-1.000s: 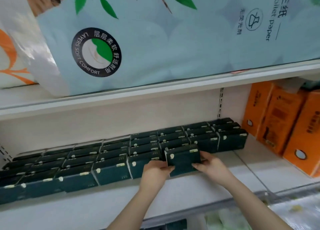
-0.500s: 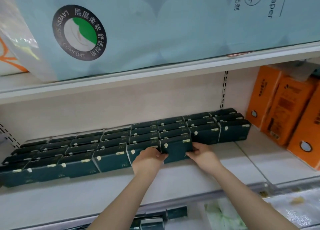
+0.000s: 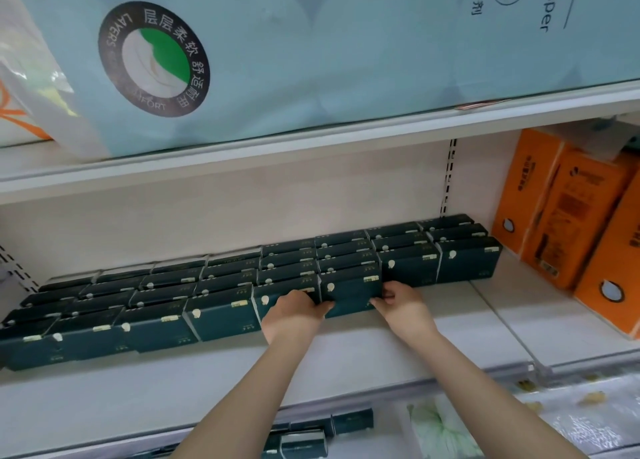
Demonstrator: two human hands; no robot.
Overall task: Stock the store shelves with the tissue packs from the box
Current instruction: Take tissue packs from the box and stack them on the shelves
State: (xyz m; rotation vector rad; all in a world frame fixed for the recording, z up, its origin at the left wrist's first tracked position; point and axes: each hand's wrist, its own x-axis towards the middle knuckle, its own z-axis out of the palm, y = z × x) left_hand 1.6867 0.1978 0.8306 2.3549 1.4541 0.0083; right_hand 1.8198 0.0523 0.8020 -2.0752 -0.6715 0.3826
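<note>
Several dark green tissue packs (image 3: 221,313) stand in rows on the white middle shelf (image 3: 207,382). One dark green pack (image 3: 349,287) stands in the front row, almost flush with its neighbours. My left hand (image 3: 294,311) grips its lower left corner. My right hand (image 3: 403,302) holds its lower right edge, fingers curled on the pack's side. More dark green packs (image 3: 311,431) show below the shelf edge, partly hidden by my forearms.
Orange tissue boxes (image 3: 561,209) fill the right end of the same shelf. A large pale blue toilet paper bag (image 3: 311,53) sits on the upper shelf. Plastic-wrapped goods (image 3: 571,420) lie on the level below at right. Bare shelf runs along the front.
Both hands have pushed the held pack back into the front row, closing the gap with the packs behind. The view shifted slightly.
</note>
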